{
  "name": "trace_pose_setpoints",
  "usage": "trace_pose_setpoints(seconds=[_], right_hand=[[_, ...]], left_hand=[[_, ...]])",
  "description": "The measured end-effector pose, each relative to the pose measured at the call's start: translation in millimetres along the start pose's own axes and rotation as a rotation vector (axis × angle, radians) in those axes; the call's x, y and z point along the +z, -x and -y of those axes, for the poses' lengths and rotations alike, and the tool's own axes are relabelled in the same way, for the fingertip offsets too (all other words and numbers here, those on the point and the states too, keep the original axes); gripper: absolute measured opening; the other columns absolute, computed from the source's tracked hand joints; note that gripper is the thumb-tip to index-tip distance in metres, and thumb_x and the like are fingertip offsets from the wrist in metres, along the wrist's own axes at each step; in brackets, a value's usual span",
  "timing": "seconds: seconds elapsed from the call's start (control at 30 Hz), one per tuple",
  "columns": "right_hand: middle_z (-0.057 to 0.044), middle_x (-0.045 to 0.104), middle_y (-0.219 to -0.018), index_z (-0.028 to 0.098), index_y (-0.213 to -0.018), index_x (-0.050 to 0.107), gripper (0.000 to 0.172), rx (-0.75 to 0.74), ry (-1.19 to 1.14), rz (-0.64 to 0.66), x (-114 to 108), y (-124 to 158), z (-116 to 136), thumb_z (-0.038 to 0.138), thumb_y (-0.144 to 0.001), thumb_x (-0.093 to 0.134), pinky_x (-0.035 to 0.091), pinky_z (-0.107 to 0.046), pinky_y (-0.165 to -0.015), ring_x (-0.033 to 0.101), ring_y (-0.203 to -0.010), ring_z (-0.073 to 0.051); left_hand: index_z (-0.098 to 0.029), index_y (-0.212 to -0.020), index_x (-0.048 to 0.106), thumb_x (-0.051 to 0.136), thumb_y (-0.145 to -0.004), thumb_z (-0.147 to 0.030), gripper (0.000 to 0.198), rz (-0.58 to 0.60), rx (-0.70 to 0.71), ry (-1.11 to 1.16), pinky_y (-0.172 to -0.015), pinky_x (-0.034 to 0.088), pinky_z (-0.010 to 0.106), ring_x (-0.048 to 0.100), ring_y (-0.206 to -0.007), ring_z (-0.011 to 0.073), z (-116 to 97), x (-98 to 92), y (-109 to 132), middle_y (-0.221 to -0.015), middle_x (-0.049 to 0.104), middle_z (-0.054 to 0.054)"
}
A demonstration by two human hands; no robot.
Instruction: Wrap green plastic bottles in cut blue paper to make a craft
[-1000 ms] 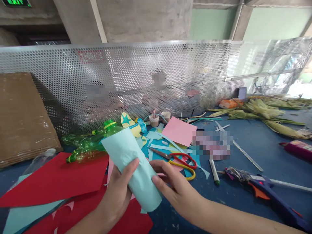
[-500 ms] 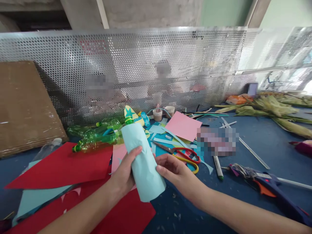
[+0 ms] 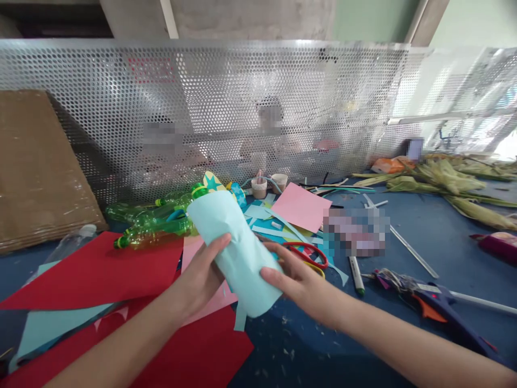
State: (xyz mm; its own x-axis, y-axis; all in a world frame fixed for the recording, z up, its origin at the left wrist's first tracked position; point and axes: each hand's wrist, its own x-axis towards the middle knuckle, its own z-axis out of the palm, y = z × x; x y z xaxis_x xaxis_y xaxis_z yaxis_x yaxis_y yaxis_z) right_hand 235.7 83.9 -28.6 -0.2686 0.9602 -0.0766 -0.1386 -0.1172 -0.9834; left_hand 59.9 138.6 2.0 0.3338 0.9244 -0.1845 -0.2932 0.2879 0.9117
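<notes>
While your left hand point(image 3: 202, 277) holds the light blue paper tube point(image 3: 238, 253) with its thumb pressed on the front, its other fingers are mostly hidden behind. Your right hand point(image 3: 297, 280) grips the lower right side, thumb in front, fingers bent and their tips out of sight. The tube is tilted above the table point(image 3: 291, 345). Scissors point(image 3: 309, 246) lie just behind your right hand, which partly covers them. Green bottles point(image 3: 153, 231) lie beyond the tube's upper end, red sheets point(image 3: 109, 269) under your left forearm. A marker point(image 3: 356, 276) and a glue gun point(image 3: 452, 310) lie to the right; a perforated screen point(image 3: 226, 108) blocks the far side.
</notes>
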Motion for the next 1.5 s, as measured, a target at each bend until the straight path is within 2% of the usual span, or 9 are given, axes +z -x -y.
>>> trace_pose_setpoints(seconds=[0.07,0.2,0.27,0.43,0.67,0.97,1.17,1.37,1.5], right_hand=[[-0.008,0.065,-0.107,0.022,-0.133,0.043,0.068,-0.079,0.312,-0.065,-14.4,-2.7,5.7,0.056,-0.079,0.066,0.05,-0.036,-0.075,0.063,-0.092,-0.025],[-0.013,0.066,-0.118,0.023,-0.132,0.05,0.058,-0.148,0.965,-0.124,-31.3,-2.5,14.0,0.041,-0.08,0.067,0.048,-0.04,-0.075,0.064,-0.094,-0.031],[-0.012,0.067,-0.116,0.023,-0.13,0.053,0.054,-0.173,1.112,-0.047,-31.0,-0.2,13.7,0.036,-0.08,0.067,0.047,-0.039,-0.077,0.065,-0.097,-0.032],[-0.01,0.068,-0.11,0.024,-0.127,0.054,0.054,-0.235,1.221,0.045,-26.1,4.3,11.2,0.028,-0.076,0.07,0.046,-0.036,-0.078,0.065,-0.098,-0.03],[-0.008,0.065,-0.114,0.025,-0.122,0.054,0.054,-0.237,1.221,0.103,-34.7,4.4,19.9,0.038,-0.075,0.077,0.047,-0.035,-0.079,0.062,-0.102,-0.03],[-0.007,0.064,-0.111,0.024,-0.115,0.058,0.03,-0.294,1.1,0.167,-39.3,6.1,24.4,0.041,-0.091,0.062,0.048,-0.03,-0.074,0.063,-0.093,-0.023],[-0.006,0.063,-0.111,0.023,-0.112,0.058,0.031,-0.348,1.089,0.149,-39.2,4.4,17.0,0.045,-0.09,0.062,0.049,-0.031,-0.075,0.063,-0.095,-0.022],[-0.008,0.06,-0.128,0.026,-0.128,0.05,0.039,-0.353,1.161,-0.099,-45.5,22.8,9.3,0.045,-0.095,0.053,0.046,-0.039,-0.095,0.057,-0.117,-0.025],[-0.007,0.067,-0.093,0.024,-0.098,0.059,0.033,-0.19,1.367,-0.434,-68.0,68.1,2.3,0.052,-0.095,0.042,0.051,-0.039,-0.071,0.067,-0.086,-0.028]], left_hand=[[-0.021,-0.124,0.054,0.076,-0.072,-0.042,0.061,-0.02,0.11,-0.111,-0.092,0.051,0.039,0.056,-0.118,0.0327,-9.1,-10.5,-10.8,-0.124,0.062,0.011],[-0.03,-0.147,0.024,0.082,-0.066,-0.037,0.1,-0.411,0.633,-0.52,-0.112,0.029,0.044,0.033,-0.139,0.0315,-37.5,-30.4,-18.8,-0.147,0.038,0.011],[-0.03,-0.138,0.044,0.085,-0.063,-0.037,0.086,-0.263,0.781,-0.885,-0.116,0.019,0.045,0.023,-0.143,0.0346,-47.0,-33.9,-12.3,-0.149,0.037,0.007],[-0.032,-0.118,0.064,0.088,-0.051,-0.044,0.072,0.414,0.419,-1.294,-0.111,0.024,0.053,0.037,-0.134,0.0408,-30.4,-26.3,3.9,-0.136,0.056,0.008],[-0.03,-0.1,0.062,0.069,-0.072,-0.041,0.031,0.395,0.326,-1.513,-0.069,0.04,0.03,0.061,-0.086,0.0268,-6.8,-24.4,-4.1,-0.096,0.067,0.001],[-0.028,-0.103,0.056,0.066,-0.077,-0.045,0.033,0.444,0.293,-1.567,-0.071,0.04,0.032,0.06,-0.092,0.0284,-12.4,-20.0,0.9,-0.105,0.064,0.003],[-0.025,-0.101,0.058,0.049,-0.091,-0.052,0.03,0.43,0.56,-1.507,-0.075,0.042,0.034,0.063,-0.089,0.0273,2.7,-22.3,0.5,-0.098,0.067,0.007],[-0.024,-0.104,0.051,0.038,-0.097,-0.048,0.029,0.452,0.61,-1.711,-0.068,0.045,0.034,0.064,-0.083,0.0266,9.8,-23.4,-1.0,-0.092,0.067,0.006],[-0.025,-0.099,0.048,0.038,-0.098,-0.044,0.022,0.434,0.589,-1.778,-0.062,0.042,0.032,0.064,-0.081,0.0257,6.0,-18.6,1.7,-0.09,0.066,0.004]])
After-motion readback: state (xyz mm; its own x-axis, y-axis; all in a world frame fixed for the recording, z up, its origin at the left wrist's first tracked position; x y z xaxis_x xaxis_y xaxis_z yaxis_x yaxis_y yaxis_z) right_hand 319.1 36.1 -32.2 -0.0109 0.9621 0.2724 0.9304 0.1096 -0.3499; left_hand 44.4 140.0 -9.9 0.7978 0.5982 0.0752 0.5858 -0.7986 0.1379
